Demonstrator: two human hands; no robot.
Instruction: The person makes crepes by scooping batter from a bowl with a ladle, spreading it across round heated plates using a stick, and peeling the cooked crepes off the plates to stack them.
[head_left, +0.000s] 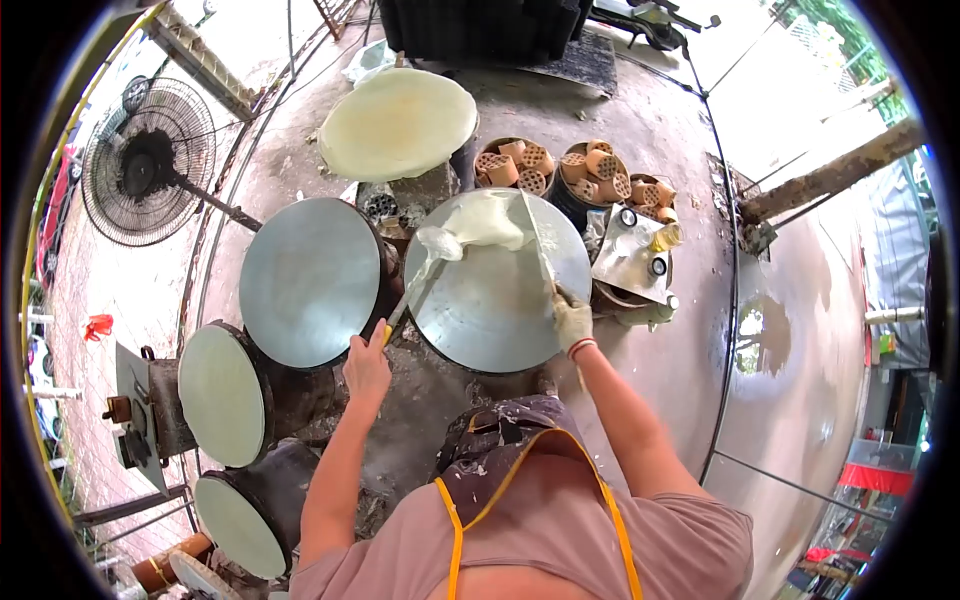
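Observation:
A round metal griddle [480, 320] lies in front of me with pale wet batter [492, 220] pooled across its far part. My left hand [367, 370] is wrapped round the yellow-ended handle of a batter-coated ladle [441, 243], whose head rests at the pool's left edge. On the griddle's right side, my gloved right hand [573, 322] grips a long thin scraper [538, 232] that reaches across the plate to its far rim. Its lower end sticks out below the glove. A second griddle [310, 285], bare and grey, sits just to the left.
Pale round sheets [400, 125] lie beyond the griddles. Two more griddles [222, 395] [238, 527] at the left carry pale layers. Buckets of perforated clay-coloured cylinders [515, 165] and a board with bottles [632, 255] stand at the right. A large fan [150, 162] is far left.

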